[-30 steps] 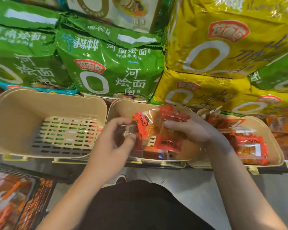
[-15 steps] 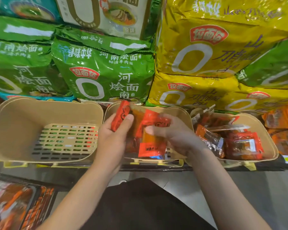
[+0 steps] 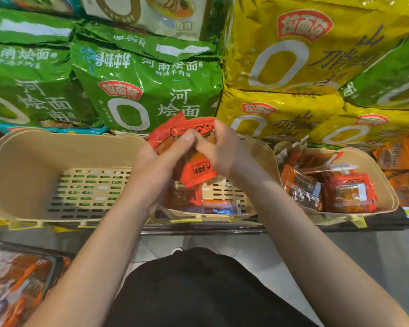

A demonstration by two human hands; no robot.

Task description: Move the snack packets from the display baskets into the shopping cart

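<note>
Head view showed the gathering step under way: the left hand point(image 3: 151, 171) and right hand point(image 3: 222, 149) were pressed together, both gripping 1 bunch of red snack packets point(image 3: 194, 171) raised above the middle basket point(image 3: 262, 152); how many were in the bunch could not be told. Next, I judged, the bunch needed carrying down-left to the shopping cart point(image 3: 17, 286). 3 baskets stood in a row: the left basket point(image 3: 21, 161) bare, the middle with a few packets left, the right basket point(image 3: 376, 175) holding several.

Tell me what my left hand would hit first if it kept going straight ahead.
Probably the green noodle bag behind the baskets; your left hand, gripping red snack packets, points up toward it, though depth is unclear.
</note>
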